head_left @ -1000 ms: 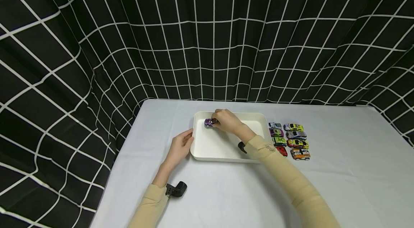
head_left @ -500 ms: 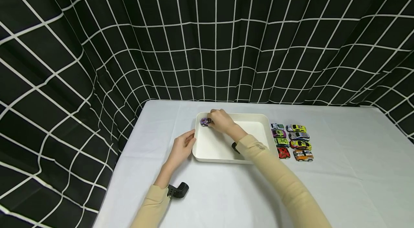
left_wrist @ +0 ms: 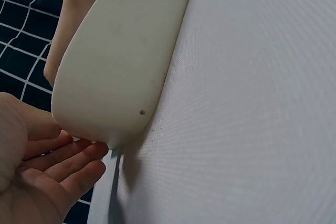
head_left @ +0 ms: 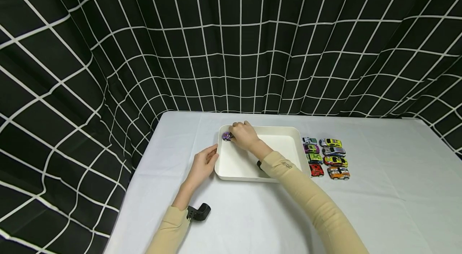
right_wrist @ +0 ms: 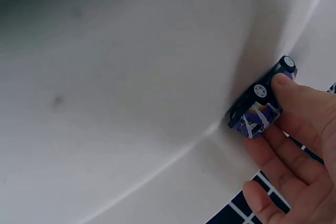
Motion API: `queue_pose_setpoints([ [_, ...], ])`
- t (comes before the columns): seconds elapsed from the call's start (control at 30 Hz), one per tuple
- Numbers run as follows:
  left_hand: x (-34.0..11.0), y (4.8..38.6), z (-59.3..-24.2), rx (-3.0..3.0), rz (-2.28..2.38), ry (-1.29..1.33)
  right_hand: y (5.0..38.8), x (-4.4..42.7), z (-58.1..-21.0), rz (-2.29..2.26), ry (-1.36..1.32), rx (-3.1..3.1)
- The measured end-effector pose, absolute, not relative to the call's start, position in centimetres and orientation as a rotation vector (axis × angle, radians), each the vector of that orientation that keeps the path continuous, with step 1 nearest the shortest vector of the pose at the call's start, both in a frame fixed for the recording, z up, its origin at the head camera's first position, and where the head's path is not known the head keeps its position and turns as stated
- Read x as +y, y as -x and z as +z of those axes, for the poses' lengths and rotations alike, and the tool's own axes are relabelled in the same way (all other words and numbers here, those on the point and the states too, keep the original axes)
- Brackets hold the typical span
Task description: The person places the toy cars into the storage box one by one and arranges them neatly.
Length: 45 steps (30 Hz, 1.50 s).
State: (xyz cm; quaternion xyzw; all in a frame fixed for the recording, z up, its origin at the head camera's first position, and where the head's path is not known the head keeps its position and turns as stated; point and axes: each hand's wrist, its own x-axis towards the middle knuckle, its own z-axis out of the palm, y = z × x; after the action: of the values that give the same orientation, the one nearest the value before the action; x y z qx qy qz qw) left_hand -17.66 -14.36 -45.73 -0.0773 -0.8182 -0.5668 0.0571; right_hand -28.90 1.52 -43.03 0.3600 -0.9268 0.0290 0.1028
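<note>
In the head view a purple toy car (head_left: 227, 136) sits at the far left corner of the white tray (head_left: 249, 179), pinched by my right hand (head_left: 245, 136). The right wrist view shows the thumb on one side of the purple car (right_wrist: 255, 109) and fingers of the right hand (right_wrist: 299, 150) on the other, close to the tray's wall. My left hand (head_left: 202, 164) touches the tray's left edge. In the left wrist view that left hand (left_wrist: 47, 177) has its fingers loosely extended against the tray's outer wall (left_wrist: 113, 66).
Right of the tray, several toy cars stand in two columns on the white-covered table (head_left: 379, 174), among them a red car (head_left: 316, 170) and an orange one (head_left: 338, 173). A black curtain (head_left: 252, 45) with white grid lines hangs behind and to the left.
My right hand has moved left with the purple car, into the tray's far left corner. The left hand has stayed at the tray's edge. The head view has shifted slightly.
</note>
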Motion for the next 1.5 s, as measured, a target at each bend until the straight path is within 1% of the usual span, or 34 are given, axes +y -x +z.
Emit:
queue_pose_setpoints([
  [0.27, -14.2, 17.6, -45.6, -2.509, -1.692, 0.215, 28.4, 2.4, -42.0, 0.066, -1.054, -2.690],
  [0.53, -14.3, 17.6, -45.8, -2.496, -1.714, 0.206, 27.6, 5.3, -40.0, 0.051, -1.059, -2.619],
  [0.73, -14.4, 17.5, -45.9, -2.485, -1.735, 0.205, 26.7, 9.0, -38.9, 0.059, -1.012, -2.619],
  [1.0, -14.3, 17.4, -45.7, -2.493, -1.718, 0.207, 25.2, 15.1, -38.1, 0.069, -0.907, -2.657],
  [1.27, -14.5, 17.9, -46.1, -2.488, -1.743, 0.208, 23.2, 21.1, -37.9, 0.099, -0.791, -2.686],
  [1.5, -14.5, 17.8, -45.9, -2.509, -1.724, 0.185, 20.8, 25.1, -38.3, 0.116, -0.720, -2.731],
])
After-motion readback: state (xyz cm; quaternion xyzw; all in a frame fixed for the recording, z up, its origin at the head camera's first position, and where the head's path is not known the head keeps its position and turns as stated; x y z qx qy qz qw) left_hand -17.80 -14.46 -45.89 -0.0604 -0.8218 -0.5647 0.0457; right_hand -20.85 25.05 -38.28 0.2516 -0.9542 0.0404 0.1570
